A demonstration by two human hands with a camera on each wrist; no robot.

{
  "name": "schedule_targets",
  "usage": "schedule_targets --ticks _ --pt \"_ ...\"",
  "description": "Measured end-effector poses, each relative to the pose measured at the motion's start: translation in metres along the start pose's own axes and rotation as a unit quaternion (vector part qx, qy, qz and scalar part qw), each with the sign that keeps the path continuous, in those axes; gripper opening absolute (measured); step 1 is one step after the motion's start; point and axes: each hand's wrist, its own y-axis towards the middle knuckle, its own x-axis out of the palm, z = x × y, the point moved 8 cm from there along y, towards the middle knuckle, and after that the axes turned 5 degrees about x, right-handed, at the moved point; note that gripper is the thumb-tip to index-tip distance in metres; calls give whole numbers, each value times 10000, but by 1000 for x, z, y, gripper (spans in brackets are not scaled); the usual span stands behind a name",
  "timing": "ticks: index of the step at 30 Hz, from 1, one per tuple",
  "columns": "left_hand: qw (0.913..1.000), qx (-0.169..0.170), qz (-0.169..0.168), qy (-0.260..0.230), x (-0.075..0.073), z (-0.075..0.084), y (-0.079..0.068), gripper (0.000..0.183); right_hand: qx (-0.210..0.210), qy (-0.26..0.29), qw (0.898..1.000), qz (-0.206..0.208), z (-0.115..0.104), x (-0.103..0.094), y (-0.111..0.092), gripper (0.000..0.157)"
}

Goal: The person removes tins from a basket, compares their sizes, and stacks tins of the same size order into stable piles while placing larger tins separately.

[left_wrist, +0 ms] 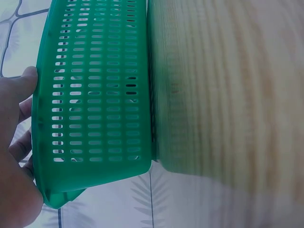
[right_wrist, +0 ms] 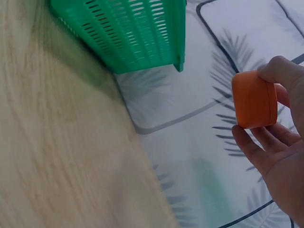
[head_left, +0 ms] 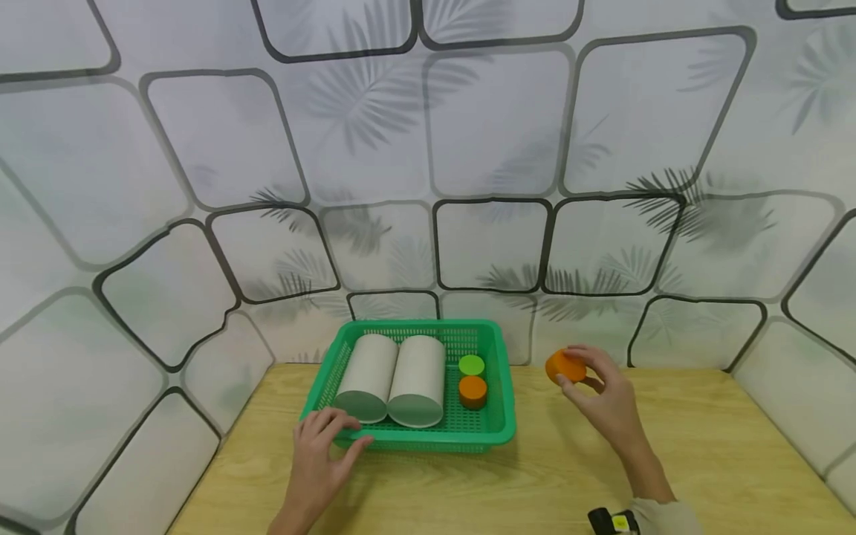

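Right of the basket (head_left: 441, 438), raised above the tabletop (head_left: 568, 468), the right hand (head_left: 605, 401) pinches an orange piece (right_wrist: 252, 100) between thumb and fingertips. It looks light and stiff, probably hard plastic, so a gentle pinch should do; its smooth surface may slip, and opposite sides seem the surest hold. A thin seam runs near 1 edge. At the basket's front rim, toward its left corner, the left hand (head_left: 317, 453) grips lightly, fingers over the rim and thumb outside. Slotted green plastic, the basket likely flexes a little; its rim appears the firmest grip. Inside the basket, on its left, 2 white cylinders (head_left: 417, 379) lie side by side, smooth and flat-ended; I cannot tell whether they are solid. On the basket's right sit a green disc (head_left: 471, 365) and, just in front, an orange disc (head_left: 472, 391), squat and round. Behind the basket rises a backdrop (head_left: 495, 119) of dark-outlined rounded cells and feathery leaves.
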Motion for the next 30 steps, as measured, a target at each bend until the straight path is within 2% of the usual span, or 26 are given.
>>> schedule_targets --ticks 5,12,20,26,30 --pt "10000 -49 -43 -53 0 -3 0 28 226 218 9991 298 21 1 -1 44" --pt "10000 3 24 -83 -3 -5 0 28 606 328 9968 405 42 5 -4 37" --pt "9999 -24 28 -144 -4 -5 0 28 768 6 9951 621 66 8 -9 32" --pt "9998 -13 21 -178 -1 -6 0 27 1106 -404 9916 531 81 13 -14 33" --pt "9997 -96 -43 -221 1 -7 -2 28 1525 -339 9874 248 90 17 -20 38"
